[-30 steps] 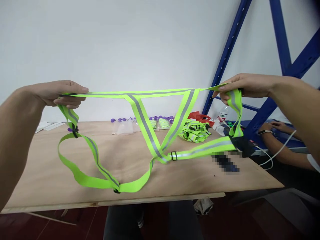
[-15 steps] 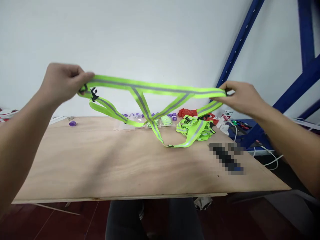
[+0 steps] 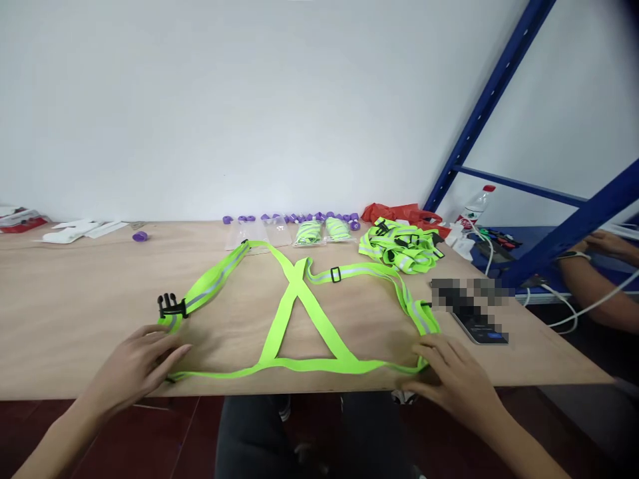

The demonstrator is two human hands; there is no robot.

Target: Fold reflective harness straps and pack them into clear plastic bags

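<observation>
A fluorescent yellow-green reflective vest (image 3: 312, 313) made of grey-striped straps lies spread on the table, its straps crossing near the middle. My left hand (image 3: 142, 366) rests at its left end, thumb apart from the fingers. Just above those fingers sits a black side-release buckle (image 3: 171, 306). Over at the right end, my right hand (image 3: 452, 372) has its fingers laid on the strap loop and its thumb apart below; the strap end there is partly hidden. A black slider (image 3: 335, 274) shows on the upper right strap.
A heap of similar vests (image 3: 399, 246) lies at the back right, near a phone (image 3: 479, 326). Bagged vests (image 3: 308, 232), clear bags (image 3: 257, 233) and purple caps (image 3: 319, 217) line the wall. Beyond the blue frame (image 3: 479, 106) is another person's arm (image 3: 594, 279).
The vest has come down from being held stretched in the air to lying on the table. Both hands have lowered to the front edge, and their fingers have loosened.
</observation>
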